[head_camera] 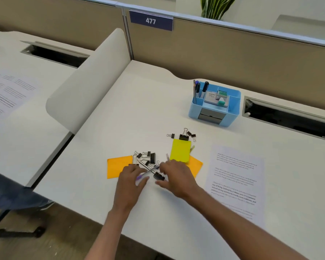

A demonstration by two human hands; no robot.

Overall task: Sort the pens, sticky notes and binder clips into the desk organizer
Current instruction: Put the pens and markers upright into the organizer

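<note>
From my head view, both my hands are down on the white desk [120, 109] over the scatter of supplies near me. My left hand [132, 178] lies with fingers spread and loose, thumb by the purple pen [145, 172], which runs under it; whether I have actually pinched the pen I cannot tell. My right hand [174, 177] hovers just beside it, fingers curved over a black binder clip [159, 176], also not clearly closed on anything.

More binder clips sit in a cluster [148, 157] just beyond my left hand, and a second group [184, 135] lies at the far edge of the yellow sticky notes [180, 151]. One orange pad [118, 166] is to the left, another [195, 165] pokes out from under the yellow one at my right hand. The blue desk organizer [214, 104] stands well apart, far and to the right, with pens already upright in its left compartment.

I judge I am at the gathering step, starting with the pens. Next calls for a firm pinch on the pen without dragging clips, then a long reach to the organizer.

How many pens lie in the pile is hard to make out; my hands cover part of it, and a greenish tip beside the yellow pad is too small to name.
</note>
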